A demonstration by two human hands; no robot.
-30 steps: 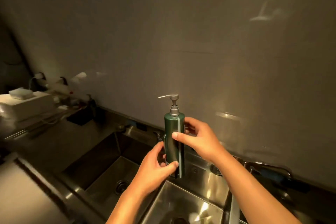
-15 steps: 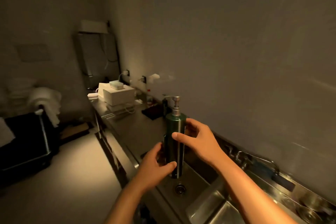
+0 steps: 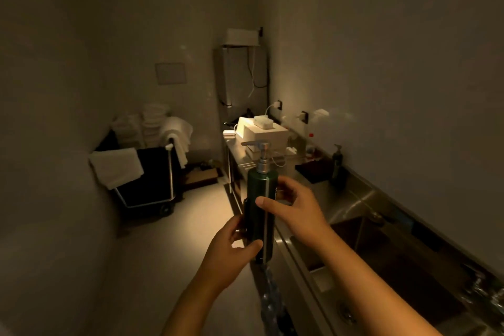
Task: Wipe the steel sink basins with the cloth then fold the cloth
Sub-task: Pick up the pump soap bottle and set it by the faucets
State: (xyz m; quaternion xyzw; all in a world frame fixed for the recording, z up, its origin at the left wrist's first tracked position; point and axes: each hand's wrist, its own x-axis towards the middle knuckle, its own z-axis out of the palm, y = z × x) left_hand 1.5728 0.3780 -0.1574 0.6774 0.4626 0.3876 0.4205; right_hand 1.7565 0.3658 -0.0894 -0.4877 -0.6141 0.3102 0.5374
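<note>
A dim, narrow room seen from the head camera. Nearest the viewer, two bare hands hold one green pump bottle [image 3: 260, 215] upright, its long axis vertical, its silver pump head at the top with the spout pointing left. The left hand [image 3: 231, 256] grips the bottle's lower part, thumb curled across the front near the base. The right hand [image 3: 296, 211] grips higher up, thumb laid across the front of the bottle and fingers wrapped behind it. The bottle is held in the air just left of the front edge of the steel counter [image 3: 354, 199].

To the right of the bottle and lower, a steel sink basin [image 3: 395, 262] is sunk into the counter; one basin shows plainly, and a second seems to begin at the bottom right corner, though it is too dark to be sure. No wiping cloth can be made out in either hand or in the basin.

Farther along the counter beyond the bottle stand one dark pump dispenser [image 3: 337, 165] against the wall, one dark mat [image 3: 313, 170] beside it, and one white box [image 3: 261, 132] with a small pale object on top.

Left of the bottle and farther back on the floor, one black cart [image 3: 147, 177] carries a white towel [image 3: 116, 168] draped over its near edge, with stacked white towels [image 3: 152, 125] behind it.
</note>
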